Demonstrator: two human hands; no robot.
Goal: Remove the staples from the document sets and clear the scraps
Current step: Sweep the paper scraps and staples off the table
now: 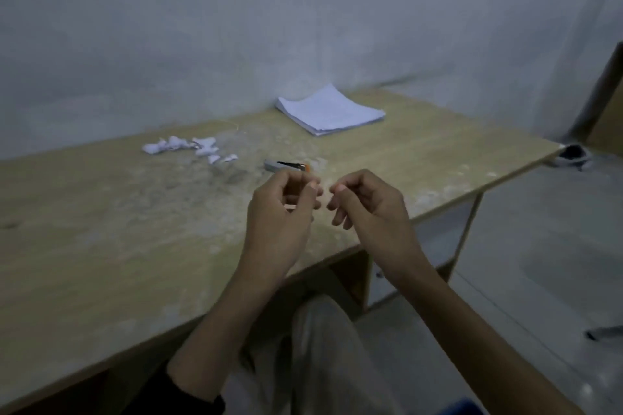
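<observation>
A squared stack of white printed sheets is seen lying flat on the pale wood-grain desk, close to the grey plastered wall. No staple can be made out at any corner of the stack, though the picture is too soft for that to be settled. To the left of the stack, and somewhat nearer the person, a loose scatter of small torn white paper scraps is spread on the desk. In front of the stack, nearer the person again, a small grey and black staple remover with an orange tip has been laid down and is touched by neither hand.

From this the unstapling is judged to be largely or wholly done, while the clearing is judged to be still outstanding, since the scraps are ungathered.

No bin, tray or box is shown, so nothing can be said of where the scraps are to be put. A dark object well to the right of the stack, beyond the desk's end, cannot be identified.

The left hand and the right hand are held up in front of the stack, just past the staple remover, with fingers curled and fingertips brought close together. Whether something tiny is pinched in either cannot be told.
</observation>
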